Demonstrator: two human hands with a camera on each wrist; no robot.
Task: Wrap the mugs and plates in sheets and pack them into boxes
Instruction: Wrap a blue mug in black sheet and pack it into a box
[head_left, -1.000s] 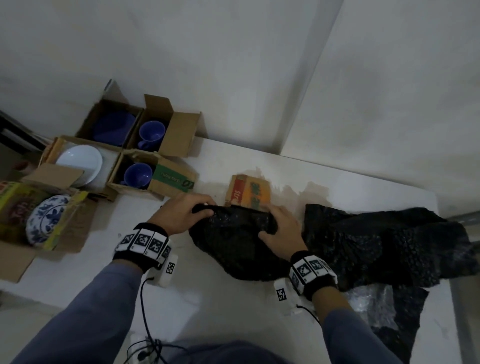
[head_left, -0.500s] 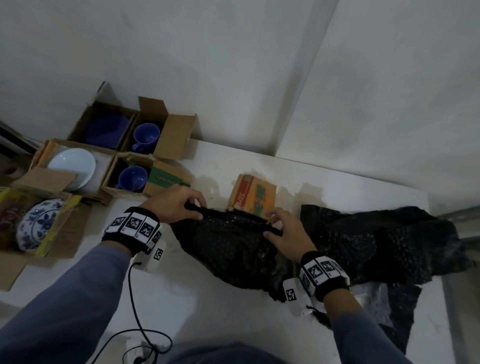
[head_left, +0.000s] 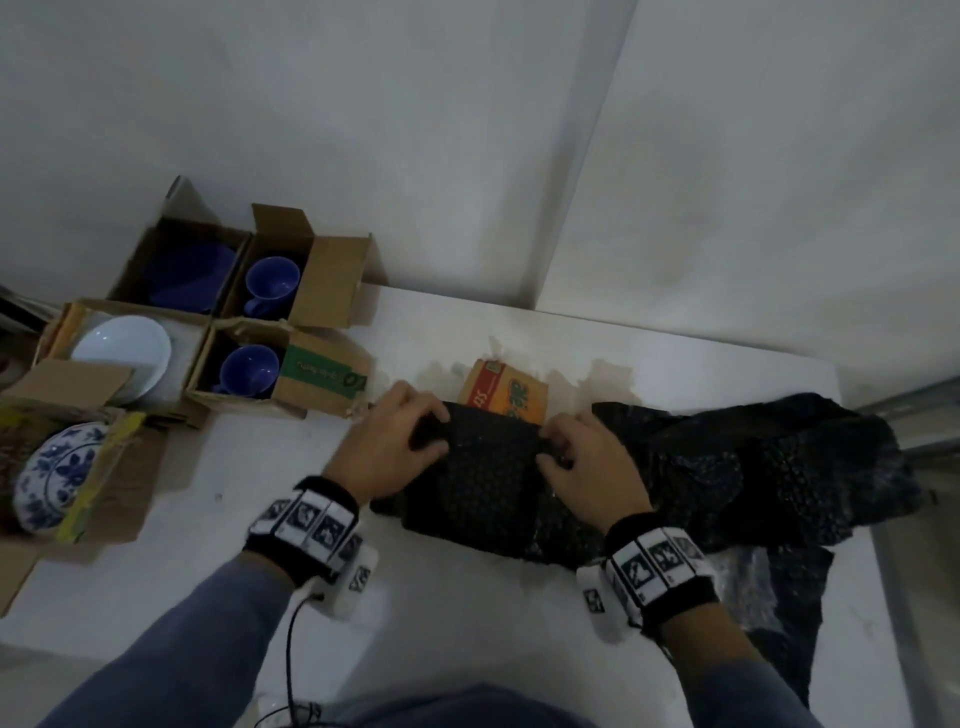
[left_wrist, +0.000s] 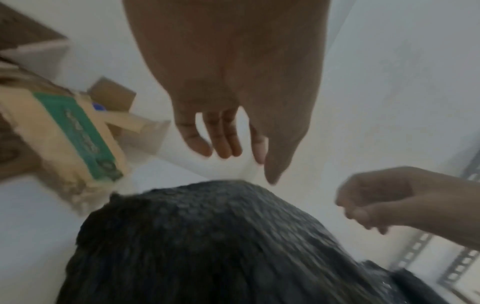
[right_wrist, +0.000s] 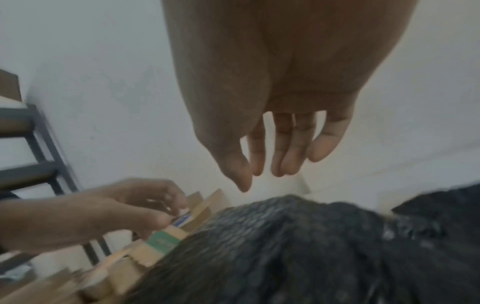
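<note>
Since the earlier frame the hands are shifted up to the far edge of the bundle (head_left: 480, 478); that edge is pinched by left hand (head_left: 395, 441) and right hand (head_left: 587, 462), the box (head_left: 506, 392) lying just beyond; bundle's long axis is seen running left-right.

The head camera is looking steeply down at the table (head_left: 519, 623), while both wrist cameras are viewing the black sheet (left_wrist: 233, 246) close-up.

- A plain storage or packing room is suggested by bare white walls (head_left: 415, 130) meeting in a corner.
- Open cardboard boxes (head_left: 322, 374) with crockery are set below that corner, to its left.
- Slotted metal shelving (left_wrist: 457, 265) is seen against the wall.
</note>
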